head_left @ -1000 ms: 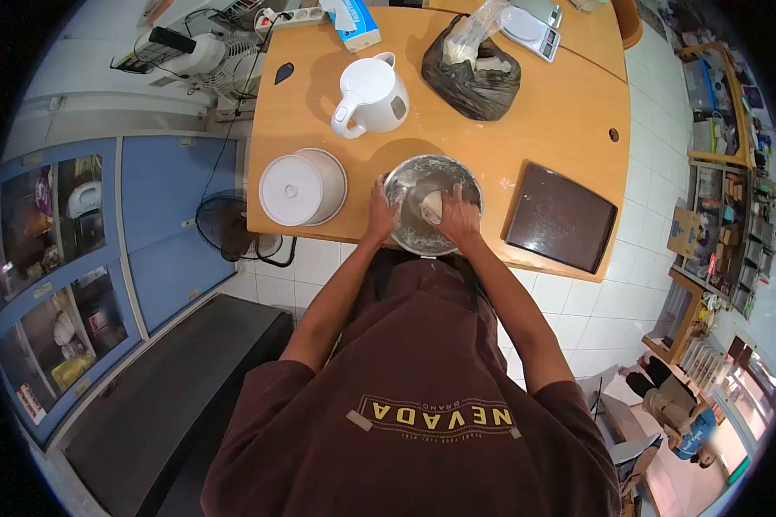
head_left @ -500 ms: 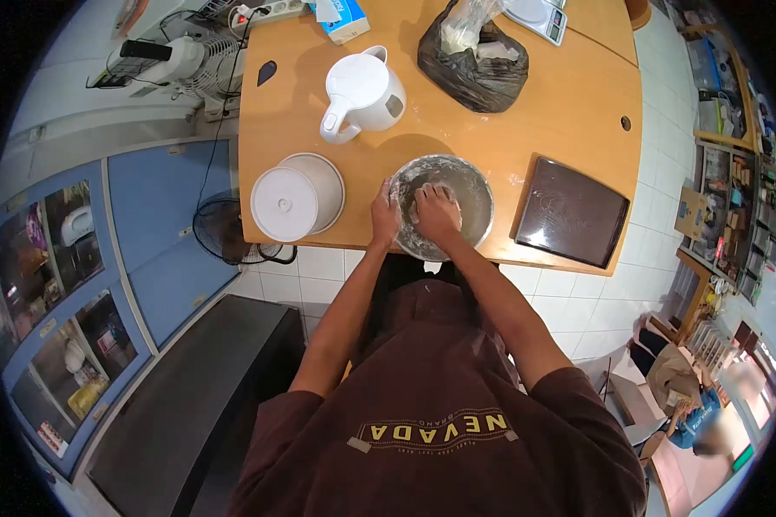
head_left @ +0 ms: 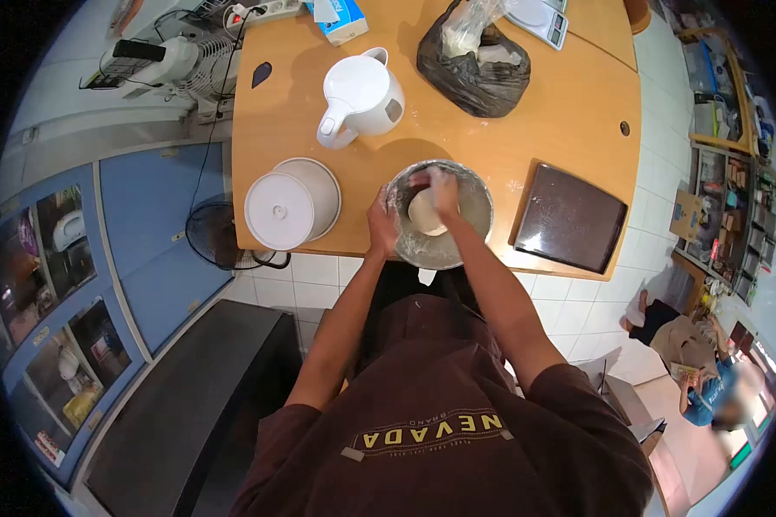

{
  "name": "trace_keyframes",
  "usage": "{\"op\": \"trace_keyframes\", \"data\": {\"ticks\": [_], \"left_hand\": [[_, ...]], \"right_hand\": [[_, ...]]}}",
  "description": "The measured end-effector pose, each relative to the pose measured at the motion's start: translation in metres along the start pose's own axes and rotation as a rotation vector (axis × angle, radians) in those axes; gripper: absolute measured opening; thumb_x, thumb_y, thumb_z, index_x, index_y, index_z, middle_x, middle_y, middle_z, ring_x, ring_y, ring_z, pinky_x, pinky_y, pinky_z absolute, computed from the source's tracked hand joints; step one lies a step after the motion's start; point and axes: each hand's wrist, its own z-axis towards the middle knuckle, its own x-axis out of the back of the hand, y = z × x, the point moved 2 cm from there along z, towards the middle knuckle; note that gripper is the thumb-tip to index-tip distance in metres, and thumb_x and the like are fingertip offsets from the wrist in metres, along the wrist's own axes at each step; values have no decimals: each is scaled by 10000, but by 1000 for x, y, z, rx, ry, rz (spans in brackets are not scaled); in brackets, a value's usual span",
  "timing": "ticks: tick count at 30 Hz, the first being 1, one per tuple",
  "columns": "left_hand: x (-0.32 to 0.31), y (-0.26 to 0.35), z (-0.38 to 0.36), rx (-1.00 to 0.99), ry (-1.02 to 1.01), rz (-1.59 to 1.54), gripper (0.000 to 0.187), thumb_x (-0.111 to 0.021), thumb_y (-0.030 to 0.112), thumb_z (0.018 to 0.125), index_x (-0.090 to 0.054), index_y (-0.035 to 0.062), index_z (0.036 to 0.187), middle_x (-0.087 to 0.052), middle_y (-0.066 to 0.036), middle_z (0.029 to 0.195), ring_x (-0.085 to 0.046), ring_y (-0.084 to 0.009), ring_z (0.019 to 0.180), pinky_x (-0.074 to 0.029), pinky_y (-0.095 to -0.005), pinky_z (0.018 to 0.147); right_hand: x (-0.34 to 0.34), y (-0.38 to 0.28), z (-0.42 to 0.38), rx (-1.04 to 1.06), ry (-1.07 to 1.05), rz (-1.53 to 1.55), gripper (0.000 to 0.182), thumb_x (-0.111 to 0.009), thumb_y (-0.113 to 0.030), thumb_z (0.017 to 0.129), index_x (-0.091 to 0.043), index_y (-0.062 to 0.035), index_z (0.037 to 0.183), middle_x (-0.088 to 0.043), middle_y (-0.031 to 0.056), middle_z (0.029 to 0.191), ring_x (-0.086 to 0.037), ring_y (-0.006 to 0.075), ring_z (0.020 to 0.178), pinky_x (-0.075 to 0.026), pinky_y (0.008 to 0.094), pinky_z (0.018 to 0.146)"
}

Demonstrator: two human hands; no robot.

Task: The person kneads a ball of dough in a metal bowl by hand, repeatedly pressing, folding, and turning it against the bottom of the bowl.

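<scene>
The left grip (head_left: 383,224) is set against the left side of a round metal bowl (head_left: 479,231), touching its wall near the rim; how tightly the fingers close there cannot be told. The right grip (head_left: 442,191) is inside the bowl, partly bent, at the upper right side of a pale lump of dough (head_left: 424,215). Blur hides its fingertips, so whether it is open or closed on the dough cannot be told.

The dough lies within the bowl, rounded and smooth-looking, matte beside the dull grey metal. White, floury residue coats the bowl's inner wall in uneven smears, and pale dusting marks both hands.

The bowl is at the near edge of a smooth, wood-coloured bench (head_left: 569,95), with faint white specks on its surface. To the left is a white cylindrical container (head_left: 283,213) with a round, knobbed lid. Beyond it stands a glossy white kettle (head_left: 360,90), its handle toward the near side. A crumpled black plastic bag (head_left: 485,93) holds clear, pale-filled plastic. To the right lies a shiny, dark brown rectangular tray (head_left: 571,215) with a low raised rim.
</scene>
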Motion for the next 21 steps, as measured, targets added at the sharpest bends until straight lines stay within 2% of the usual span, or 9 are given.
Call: {"op": "trace_keyframes", "data": {"ticks": [3, 4, 7, 8, 11, 12, 15, 19, 21], "left_hand": [[-7, -23, 0, -22, 32, -53, 444, -498, -60, 905, -525, -83, 1348, -622, -265, 1283, -578, -363, 1253, -409, -388, 1083], [-7, -20, -1, -38, 45, -59, 444, -495, -59, 906, -524, -83, 1349, -620, -264, 1288, -574, -360, 1261, -405, -388, 1088], [-7, -13, -5, -52, 55, -141, 447, -485, -56, 911, -521, -83, 1356, -619, -257, 1303, -567, -350, 1275, -400, -388, 1095], [-7, -12, -4, -52, 55, -179, 448, -481, -54, 913, -520, -83, 1359, -618, -254, 1308, -566, -346, 1279, -399, -388, 1096], [-8, -11, -2, 36, 27, -180, 449, -465, -57, 917, -514, -94, 1362, -620, -243, 1312, -569, -336, 1274, -397, -384, 1098], [-10, -19, -3, 17, 45, -191, 448, -463, -59, 916, -513, -98, 1360, -620, -244, 1310, -570, -337, 1271, -397, -383, 1098], [-17, -38, 0, -12, 56, -215, 446, -456, -64, 915, -509, -109, 1356, -618, -248, 1308, -574, -335, 1263, -394, -382, 1100], [-8, -10, -7, 31, 7, -193, 456, -453, -74, 908, -502, -112, 1361, -614, -250, 1310, -576, -324, 1255, -391, -384, 1103], [-8, -10, -11, 30, 6, -174, 465, -453, -83, 902, -499, -110, 1364, -613, -249, 1311, -577, -315, 1252, -393, -382, 1100]], "right_hand": [[39, -24, -15, 52, -82, 171, 373, -463, -213, 1013, -678, 89, 1035, -720, 171, 1086, -692, 228, 1019, -543, 373, 901], [41, -21, -20, 35, -4, 108, 273, -525, -152, 977, -669, 53, 1087, -725, 184, 1034, -707, 278, 949, -546, 393, 869], [47, -21, -55, 438, -20, -729, 271, -547, -148, 951, -657, 29, 1124, -689, 212, 1080, -669, 376, 1012, -520, 441, 928], [44, -18, -61, 485, -25, -832, 338, -573, -210, 928, -624, -20, 1203, -624, 224, 1218, -577, 431, 1152, -464, 484, 997], [14, -20, -75, 424, 76, -1133, 422, -576, -262, 934, -574, -47, 1297, -552, 215, 1346, -490, 413, 1277, -379, 504, 1087], [6, -15, -75, 490, 65, -1214, 467, -580, -331, 926, -546, -84, 1320, -505, 201, 1392, -440, 402, 1319, -322, 536, 1111], [-18, -15, -75, 577, -38, -1418, 466, -583, -379, 916, -567, -83, 1276, -521, 200, 1373, -444, 406, 1313, -296, 572, 1116], [-22, -2, -56, 294, -73, -1439, 443, -585, -438, 896, -594, -159, 1241, -517, 161, 1406, -419, 392, 1354, -238, 648, 1130], [-27, -4, -58, 241, -2, -1444, 448, -578, -454, 892, -596, -171, 1238, -517, 136, 1417, -413, 391, 1368, -242, 666, 1118]]}}
